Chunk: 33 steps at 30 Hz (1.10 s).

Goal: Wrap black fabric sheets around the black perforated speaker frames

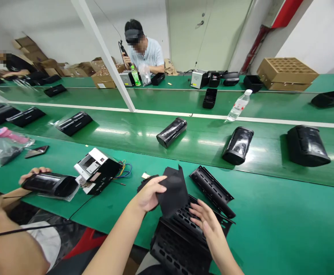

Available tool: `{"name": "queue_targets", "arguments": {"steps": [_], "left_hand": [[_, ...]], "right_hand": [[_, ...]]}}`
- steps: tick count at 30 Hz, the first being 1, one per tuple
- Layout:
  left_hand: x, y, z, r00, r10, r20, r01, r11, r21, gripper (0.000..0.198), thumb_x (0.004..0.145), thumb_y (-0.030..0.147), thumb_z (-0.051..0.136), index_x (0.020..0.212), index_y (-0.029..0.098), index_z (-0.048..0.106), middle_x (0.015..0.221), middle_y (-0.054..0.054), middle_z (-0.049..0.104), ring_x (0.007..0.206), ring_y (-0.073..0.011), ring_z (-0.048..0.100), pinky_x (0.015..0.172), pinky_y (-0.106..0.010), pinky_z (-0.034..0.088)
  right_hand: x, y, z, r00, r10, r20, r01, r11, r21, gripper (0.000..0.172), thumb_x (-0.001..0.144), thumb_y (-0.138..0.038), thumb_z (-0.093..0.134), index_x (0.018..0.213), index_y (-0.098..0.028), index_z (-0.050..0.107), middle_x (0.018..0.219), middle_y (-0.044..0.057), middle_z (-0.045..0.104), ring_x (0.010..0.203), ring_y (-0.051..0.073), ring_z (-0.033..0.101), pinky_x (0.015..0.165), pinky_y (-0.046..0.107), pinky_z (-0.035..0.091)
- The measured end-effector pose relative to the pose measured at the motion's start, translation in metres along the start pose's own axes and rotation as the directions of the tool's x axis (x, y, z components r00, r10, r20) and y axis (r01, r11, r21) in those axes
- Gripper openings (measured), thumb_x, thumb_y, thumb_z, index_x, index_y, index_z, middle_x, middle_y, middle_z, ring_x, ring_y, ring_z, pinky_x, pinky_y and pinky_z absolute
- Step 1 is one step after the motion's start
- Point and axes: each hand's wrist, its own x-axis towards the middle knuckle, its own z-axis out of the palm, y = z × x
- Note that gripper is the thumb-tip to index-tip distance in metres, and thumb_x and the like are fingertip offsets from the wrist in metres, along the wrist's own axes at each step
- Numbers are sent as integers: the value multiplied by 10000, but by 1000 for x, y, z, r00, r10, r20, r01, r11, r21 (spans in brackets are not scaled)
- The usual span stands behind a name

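The left hand (151, 193) has its grip pinched, thumb against fingers, on the edge of a thin black sheet (174, 191), seemingly to leave its broad face free, while the right hand (208, 221) is spread, though whether it touches the slotted black shells (169, 248) I cannot tell. The sheet is above these shells, stacked at the green surface's (276, 221) near edge, probably for easy reach; beyond, dark housings (172, 132) lie spaced apart, perhaps for separate handling.
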Motion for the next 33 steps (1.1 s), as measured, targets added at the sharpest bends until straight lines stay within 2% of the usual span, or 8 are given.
{"name": "queue_targets", "arguments": {"steps": [3,6,10,14,17,23,30,33], "left_hand": [[-28,-10,2,985,-121,121,139,978,-156,333,481,152,556,807,154,625,729,-39,676,654,-194,600,635,-307,437],[-42,-21,7,956,-173,237,221,956,-194,161,527,200,576,681,155,584,631,-25,638,574,-169,583,564,-277,429],[-57,-29,13,984,-145,100,168,941,-293,100,652,232,583,739,181,581,675,-6,649,675,-175,623,668,-293,471],[-77,-31,14,989,-133,69,148,939,-312,283,693,231,570,970,183,604,906,-54,679,948,-242,599,866,-366,434],[-91,-30,17,982,-168,87,186,937,-296,355,694,198,573,1048,196,588,992,-65,668,1018,-262,568,882,-386,436],[-110,-25,22,962,-249,113,272,914,-302,397,700,170,593,1094,207,572,1003,-72,669,1013,-281,574,836,-402,476],[-132,-11,23,956,-228,183,280,893,-352,296,768,158,534,1050,207,610,950,-65,691,969,-252,603,869,-398,455],[-136,-6,25,955,-233,185,288,883,-372,270,797,132,492,1022,205,623,909,-52,704,934,-222,621,882,-386,445]], "right_hand": [[11,-10,12,980,188,64,-198,947,251,688,784,-675,176,1066,-199,586,936,126,669,887,239,623,724,400,508],[11,-25,16,950,285,130,-314,859,404,633,699,-717,361,879,-193,667,735,104,691,812,258,638,711,407,501],[2,-53,8,927,354,127,-366,772,520,362,658,-422,663,939,-194,650,856,87,691,828,236,636,779,393,477],[-9,-80,-3,920,391,33,-355,796,491,322,679,-337,672,962,-185,650,866,86,694,843,229,631,791,388,478],[-20,-97,-6,922,384,-39,-330,837,436,336,695,-358,654,986,-191,648,888,91,691,864,234,625,789,393,484],[-41,-124,-1,909,385,-158,-293,861,416,409,716,-393,611,1067,-184,615,932,119,679,879,259,621,753,412,502],[-57,-135,-5,917,391,-78,-335,862,380,418,725,-424,589,1076,-198,610,958,121,669,854,271,628,723,413,509],[-58,-137,-4,931,324,-166,-284,931,228,427,776,-437,513,1110,-181,579,971,131,656,915,282,601,749,423,494]]}}
